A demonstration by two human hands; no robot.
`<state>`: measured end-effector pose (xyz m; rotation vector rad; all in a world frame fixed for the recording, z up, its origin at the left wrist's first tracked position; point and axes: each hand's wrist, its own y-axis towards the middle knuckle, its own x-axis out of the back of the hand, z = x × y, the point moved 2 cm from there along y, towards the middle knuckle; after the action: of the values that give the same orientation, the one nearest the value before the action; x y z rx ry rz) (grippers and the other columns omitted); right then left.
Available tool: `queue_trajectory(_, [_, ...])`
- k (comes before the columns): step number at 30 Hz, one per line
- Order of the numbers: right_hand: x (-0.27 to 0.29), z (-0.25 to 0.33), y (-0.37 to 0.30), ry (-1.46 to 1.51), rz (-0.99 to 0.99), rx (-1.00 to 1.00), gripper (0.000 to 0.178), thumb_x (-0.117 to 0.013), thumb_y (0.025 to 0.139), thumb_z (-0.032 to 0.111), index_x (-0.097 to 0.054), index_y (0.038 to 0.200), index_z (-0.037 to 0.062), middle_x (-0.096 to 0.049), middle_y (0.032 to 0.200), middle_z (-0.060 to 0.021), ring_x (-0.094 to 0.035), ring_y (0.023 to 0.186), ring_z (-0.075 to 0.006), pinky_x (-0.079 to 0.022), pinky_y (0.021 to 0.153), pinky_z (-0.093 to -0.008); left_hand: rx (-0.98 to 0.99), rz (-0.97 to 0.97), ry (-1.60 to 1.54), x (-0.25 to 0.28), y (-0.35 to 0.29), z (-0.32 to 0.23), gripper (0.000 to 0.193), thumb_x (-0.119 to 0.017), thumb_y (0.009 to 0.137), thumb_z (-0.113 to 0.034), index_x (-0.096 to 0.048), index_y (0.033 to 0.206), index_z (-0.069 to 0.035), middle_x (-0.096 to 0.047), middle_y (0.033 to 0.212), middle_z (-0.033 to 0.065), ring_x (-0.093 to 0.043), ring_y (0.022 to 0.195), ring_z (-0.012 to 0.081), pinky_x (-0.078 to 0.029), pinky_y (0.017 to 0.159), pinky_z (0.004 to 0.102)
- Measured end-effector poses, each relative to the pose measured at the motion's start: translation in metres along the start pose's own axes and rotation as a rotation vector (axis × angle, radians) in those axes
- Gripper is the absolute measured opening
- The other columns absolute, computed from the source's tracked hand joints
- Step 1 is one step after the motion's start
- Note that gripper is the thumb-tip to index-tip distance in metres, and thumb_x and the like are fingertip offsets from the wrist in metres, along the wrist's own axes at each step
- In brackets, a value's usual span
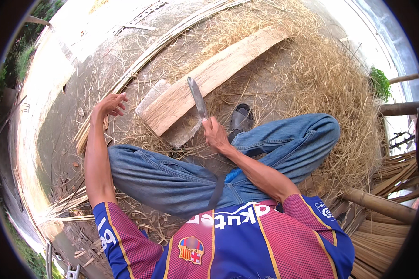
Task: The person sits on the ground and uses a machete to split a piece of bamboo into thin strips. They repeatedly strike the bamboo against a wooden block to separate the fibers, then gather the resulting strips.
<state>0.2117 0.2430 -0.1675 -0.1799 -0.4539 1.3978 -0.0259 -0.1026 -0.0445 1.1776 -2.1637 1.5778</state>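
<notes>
My right hand [215,133] is closed round the handle of a large knife [197,96]. Its broad grey blade points away from me, with the tip over a long wooden board [209,83]. The board lies slantwise in front of my legs, its near end raised on a pale stone block [184,131]. Off to the left, my left hand [111,105] hangs with its fingers apart and loosely bent, and I see nothing in it. Beside and partly below that hand runs a bundle of long split bamboo strips [137,66], which curves along the board's far side.
Dry straw-like shavings [344,111] are heaped on the right. Stacked bamboo strips [386,237] and a thick pole [381,205] lie at the lower right. My jeans-clad legs [284,135] are folded round the near side, with a dark sandal [241,118] by the board.
</notes>
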Motion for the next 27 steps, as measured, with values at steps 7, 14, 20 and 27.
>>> queue_trajectory(7, [-0.006, 0.02, -0.007, -0.561, -0.036, 0.569, 0.035, -0.066, 0.093, 0.039, -0.054, 0.114, 0.0129, -0.057, 0.098, -0.0144, -0.068, 0.082, -0.0384, -0.056, 0.063, -0.0478, -0.005, 0.006, 0.001, -0.003, -0.001, -0.004, 0.059, -0.038, 0.104, -0.056, -0.06, 0.132, -0.008, -0.069, 0.109, 0.0137, -0.072, 0.08, 0.0204, -0.057, 0.077, 0.0354])
queue_trajectory(14, [0.047, 0.015, 0.043, -0.769, -0.089, 0.602, 0.036, -0.063, 0.095, 0.045, -0.054, 0.108, 0.012, -0.056, 0.096, -0.0138, -0.068, 0.072, -0.0394, -0.056, 0.06, -0.0496, 0.013, 0.015, -0.02, -0.002, 0.009, 0.013, 0.062, -0.039, 0.102, -0.061, -0.062, 0.129, -0.01, -0.068, 0.108, 0.013, -0.071, 0.074, 0.0187, -0.055, 0.076, 0.0377])
queue_trajectory(20, [0.194, 0.002, 0.119, -0.607, -0.665, 0.12, 0.043, -0.064, 0.093, 0.046, -0.059, 0.1, 0.0035, -0.066, 0.091, -0.0229, -0.067, 0.083, -0.0425, -0.052, 0.073, -0.0514, 0.007, 0.022, -0.046, -0.003, 0.007, 0.014, 0.061, -0.04, 0.102, -0.06, -0.061, 0.129, -0.01, -0.068, 0.106, 0.0112, -0.07, 0.074, 0.0179, -0.055, 0.074, 0.0356])
queue_trajectory(27, [0.208, -0.04, 0.122, 0.079, -0.739, 0.03, 0.046, -0.065, 0.093, 0.047, -0.05, 0.098, 0.0038, -0.055, 0.067, -0.0044, -0.055, 0.047, -0.0118, -0.043, 0.038, -0.0277, 0.064, 0.032, 0.003, 0.0, 0.012, 0.026, 0.057, -0.039, 0.104, -0.056, -0.061, 0.129, -0.009, -0.068, 0.108, 0.0123, -0.072, 0.077, 0.0198, -0.056, 0.076, 0.036])
